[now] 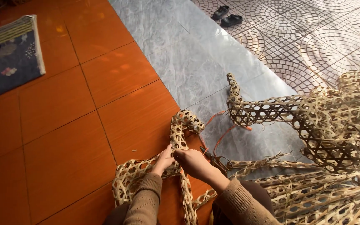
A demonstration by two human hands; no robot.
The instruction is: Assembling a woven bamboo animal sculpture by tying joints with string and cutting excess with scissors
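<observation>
We sit at the seam where the orange tiled floor (63, 137) meets a grey marble strip (196, 58), which runs diagonally up and away; beyond it lies patterned paving (313, 37) with a pair of dark shoes (226, 16) at its far edge. To our left the orange tiles are wide and bare up to a dark rug (7, 58) in the far corner, so the open room lies on that side. To our right the ground is crowded: a pile of finished woven lattice pieces (334, 125) and loose bamboo strips (313, 196) reach to the frame's edge.

The woven bamboo shape (180, 137) we are working on lies directly before us, its curved neck rising up to the marble's edge and its body spreading down by our left sleeve. Our left hand (164, 159) is closed on the lattice where neck meets body, fingers pinching the weave. Our right hand (193, 161) sits just beside it, touching the same spot, fingers curled around a strip that hangs down between our arms. A pair of scissors (218, 159) lies just right of that hand, with orange cord (221, 133) curling near it
</observation>
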